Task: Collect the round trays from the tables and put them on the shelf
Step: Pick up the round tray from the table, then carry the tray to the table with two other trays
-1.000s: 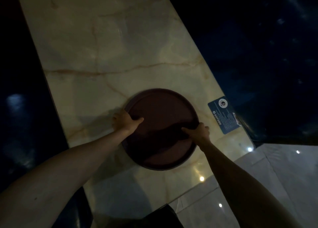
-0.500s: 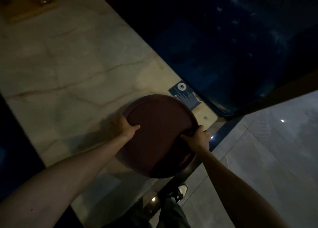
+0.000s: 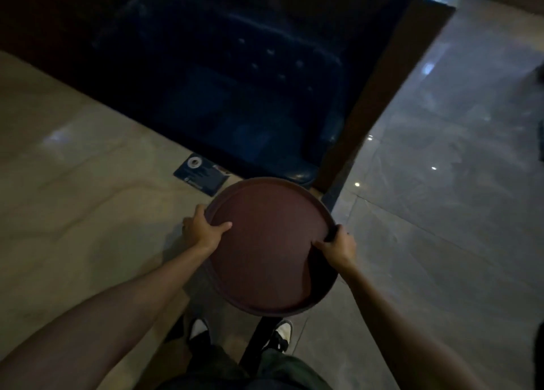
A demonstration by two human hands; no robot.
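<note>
A dark brown round tray (image 3: 265, 248) is held in both hands, off the marble table (image 3: 73, 183) and partly past its corner, over the floor and my shoes. My left hand (image 3: 203, 227) grips its left rim with the thumb on the tray's top face. My right hand (image 3: 337, 246) grips the right rim, thumb lying on the top face as well. The tray carries nothing. The scene is dim.
A blue card (image 3: 201, 174) lies flat on the table corner beside the tray. A dark blue padded seat (image 3: 250, 95) stands behind the table, with a brown wooden panel (image 3: 382, 95) at its side. Glossy grey floor tiles (image 3: 441, 213) spread to the right.
The tray has come off the table top and moved toward the table's corner and out over the floor, both hands still on its rim. The view has swung right.
</note>
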